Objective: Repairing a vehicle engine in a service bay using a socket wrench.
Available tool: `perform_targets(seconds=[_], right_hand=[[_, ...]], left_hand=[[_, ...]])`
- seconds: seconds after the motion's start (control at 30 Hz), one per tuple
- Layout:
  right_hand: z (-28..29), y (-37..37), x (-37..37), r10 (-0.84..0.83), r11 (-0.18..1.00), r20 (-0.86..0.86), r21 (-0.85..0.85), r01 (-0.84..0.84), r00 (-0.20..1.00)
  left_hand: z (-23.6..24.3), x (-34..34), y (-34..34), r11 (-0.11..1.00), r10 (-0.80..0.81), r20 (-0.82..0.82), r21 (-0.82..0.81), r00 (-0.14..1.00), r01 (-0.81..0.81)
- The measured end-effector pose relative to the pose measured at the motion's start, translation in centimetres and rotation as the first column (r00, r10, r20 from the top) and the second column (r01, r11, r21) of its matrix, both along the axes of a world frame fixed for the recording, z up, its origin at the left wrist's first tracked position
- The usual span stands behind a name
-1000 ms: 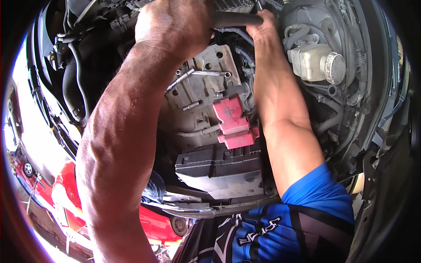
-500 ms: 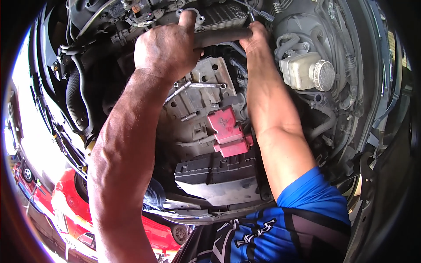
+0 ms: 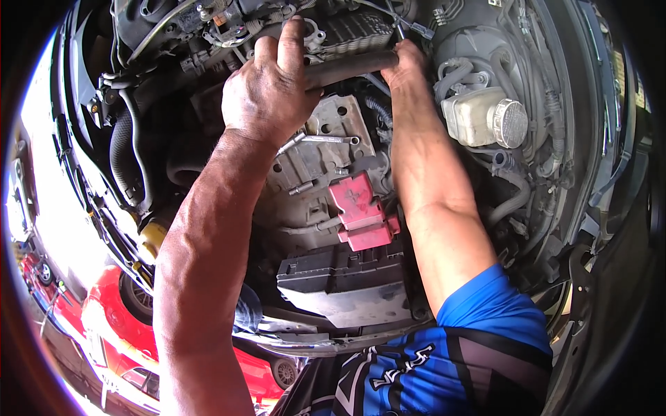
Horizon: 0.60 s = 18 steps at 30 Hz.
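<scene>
My left hand (image 3: 267, 93) lies over the left part of a thick dark hose (image 3: 352, 68), which crosses the top of the engine bay. Two of its fingers stretch forward past the hose, toward a metal flange (image 3: 316, 35); the others are largely hidden. At the hose's right end is my right hand (image 3: 404, 62), closed, its grip mostly out of sight. A thin shiny metal rod (image 3: 400, 31) shows just beyond its fingers. Below the hands, a wrench (image 3: 329, 139) and a small metal socket piece (image 3: 302, 187) rest on the grimy metal tray (image 3: 340, 114).
A red plastic cover (image 3: 354, 201) sits above a black and grey box (image 3: 343, 291) at the near edge. To the right stands a whitish fluid reservoir (image 3: 475, 118) with a round cap. Corrugated hose (image 3: 119, 152) runs down the left. A red car (image 3: 114, 312) is beyond.
My left hand has shifted slightly right and its fingers have straightened forward, showing two instead of one. My right hand stays nearly where it was. The view has shifted slightly.
</scene>
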State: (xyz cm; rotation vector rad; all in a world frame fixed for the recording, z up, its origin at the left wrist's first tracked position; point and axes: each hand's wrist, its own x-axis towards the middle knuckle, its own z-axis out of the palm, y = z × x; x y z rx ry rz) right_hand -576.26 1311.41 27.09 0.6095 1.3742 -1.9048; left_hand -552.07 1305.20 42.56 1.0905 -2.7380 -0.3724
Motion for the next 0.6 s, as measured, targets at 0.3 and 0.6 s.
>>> perform_targets(seconds=[0.3, 0.6], right_hand=[[-0.7, -0.1, 0.8, 0.039, 0.988, -0.102, 0.156, -0.022, 0.994], [-3.0, 1.1, -4.8, 0.012, 0.986, 0.215, -0.166, 0.024, 0.976]], left_hand=[[-2.0, 1.7, -0.8, 0.984, 0.064, 0.004, 0.168, 0.998, -0.063], [9.9, -7.2, 2.4, 0.974, -0.208, -0.576, -0.05, 0.791, 0.221]])
